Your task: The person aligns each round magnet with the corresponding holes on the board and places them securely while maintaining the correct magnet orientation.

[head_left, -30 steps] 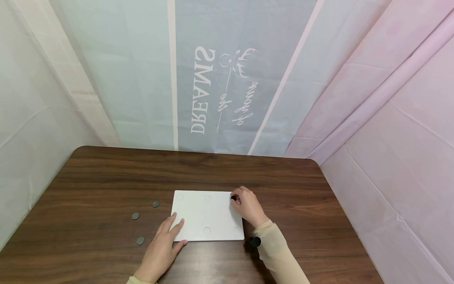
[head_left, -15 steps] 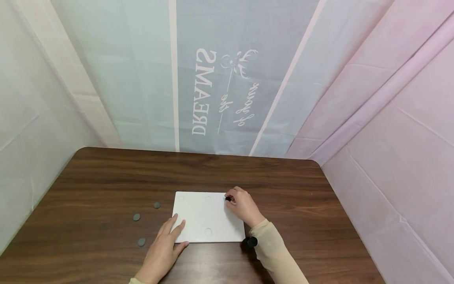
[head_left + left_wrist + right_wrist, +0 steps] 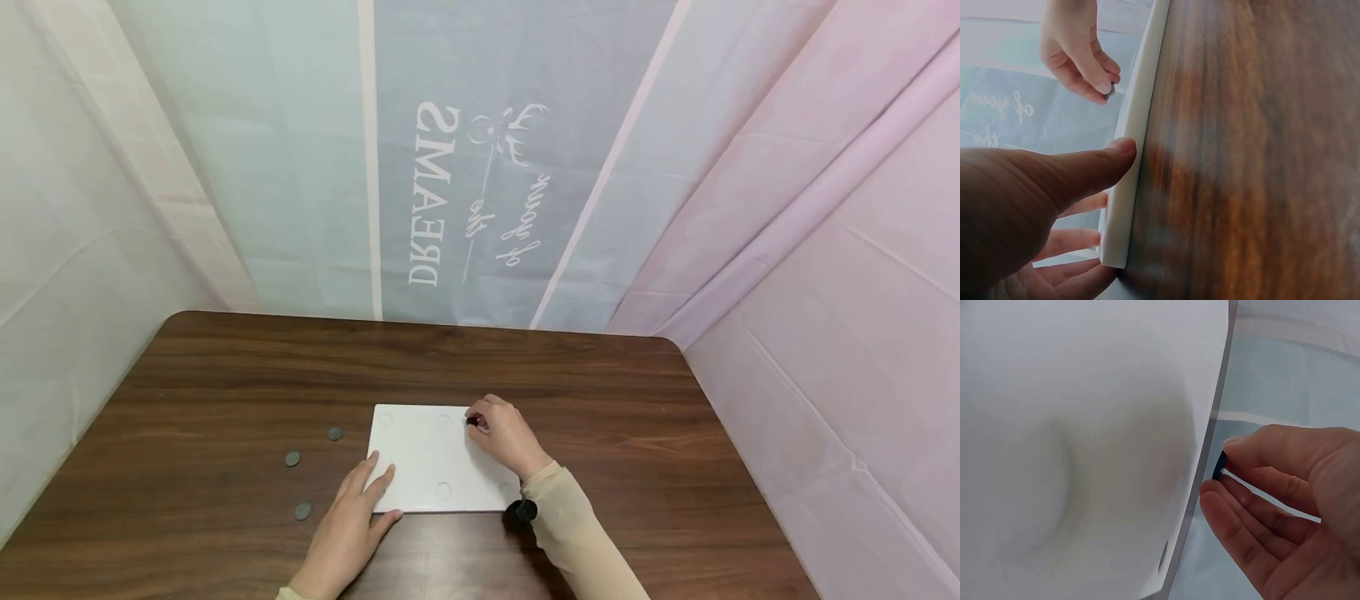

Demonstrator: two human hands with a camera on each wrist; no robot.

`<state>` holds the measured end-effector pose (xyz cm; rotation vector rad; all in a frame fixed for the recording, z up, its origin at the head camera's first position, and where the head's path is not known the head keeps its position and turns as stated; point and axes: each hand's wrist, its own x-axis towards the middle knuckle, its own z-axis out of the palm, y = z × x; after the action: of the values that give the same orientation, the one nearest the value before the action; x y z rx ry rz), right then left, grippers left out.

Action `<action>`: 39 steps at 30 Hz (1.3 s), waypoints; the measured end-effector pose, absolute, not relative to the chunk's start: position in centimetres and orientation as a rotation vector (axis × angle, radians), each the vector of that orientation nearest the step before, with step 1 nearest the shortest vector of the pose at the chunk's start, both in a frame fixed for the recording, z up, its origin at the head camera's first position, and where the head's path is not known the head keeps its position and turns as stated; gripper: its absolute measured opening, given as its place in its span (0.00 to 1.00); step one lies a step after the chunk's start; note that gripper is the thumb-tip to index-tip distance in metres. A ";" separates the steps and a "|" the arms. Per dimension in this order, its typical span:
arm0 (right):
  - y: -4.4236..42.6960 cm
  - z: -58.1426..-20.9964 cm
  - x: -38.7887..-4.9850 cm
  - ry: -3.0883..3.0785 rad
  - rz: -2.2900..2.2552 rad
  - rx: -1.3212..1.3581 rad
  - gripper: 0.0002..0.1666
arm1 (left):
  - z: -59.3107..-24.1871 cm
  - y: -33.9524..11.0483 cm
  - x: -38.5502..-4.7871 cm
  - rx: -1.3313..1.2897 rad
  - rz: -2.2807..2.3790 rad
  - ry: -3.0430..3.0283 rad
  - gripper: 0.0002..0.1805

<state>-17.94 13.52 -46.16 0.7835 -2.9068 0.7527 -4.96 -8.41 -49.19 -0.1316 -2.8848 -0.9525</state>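
A white rectangular board [image 3: 420, 454] with several shallow round recesses lies on the table. My left hand [image 3: 341, 521] rests on its near left corner, fingers spread on top. In the left wrist view, the left thumb [image 3: 1094, 169] lies along the board's edge. Above the far right part of the board, my right hand [image 3: 506, 433] pinches a small dark disc [image 3: 472, 422] between thumb and fingers. The right wrist view shows this disc [image 3: 1220, 466] held edge-on, apart from the board's surface there. The fingers partly cover it.
Three grey-green discs lie left of the board: a far one [image 3: 335, 433], a middle one [image 3: 292, 458] and a near one [image 3: 302, 512]. All rest on the brown wooden table [image 3: 600, 392]. Fabric curtains [image 3: 300, 208] rise behind and at both sides.
My right hand has moved left along the board's far side with the dark disc still pinched. The left hand stays on the board, and the three loose discs keep their places.
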 end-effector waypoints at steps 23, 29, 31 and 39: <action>11.3 -46.3 -18.1 -2.927 0.733 0.950 0.07 | -49.2 -8.5 -4.9 -0.131 -0.950 -2.888 0.31; 10.8 -46.4 -18.2 -2.926 0.693 0.940 0.07 | -49.0 -8.5 -4.9 -0.135 -0.942 -2.883 0.31; 10.7 -46.4 -18.4 -2.926 0.684 0.940 0.07 | -49.1 -8.5 -4.9 -0.135 -0.937 -2.881 0.31; 10.3 -46.5 -18.8 -2.947 0.682 0.945 0.06 | -49.0 -8.4 -4.8 -0.151 -0.919 -2.866 0.30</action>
<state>-18.81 10.33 -46.50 0.9455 -2.9468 0.6821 -4.84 -8.41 -49.05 -0.1514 -2.8657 -0.9195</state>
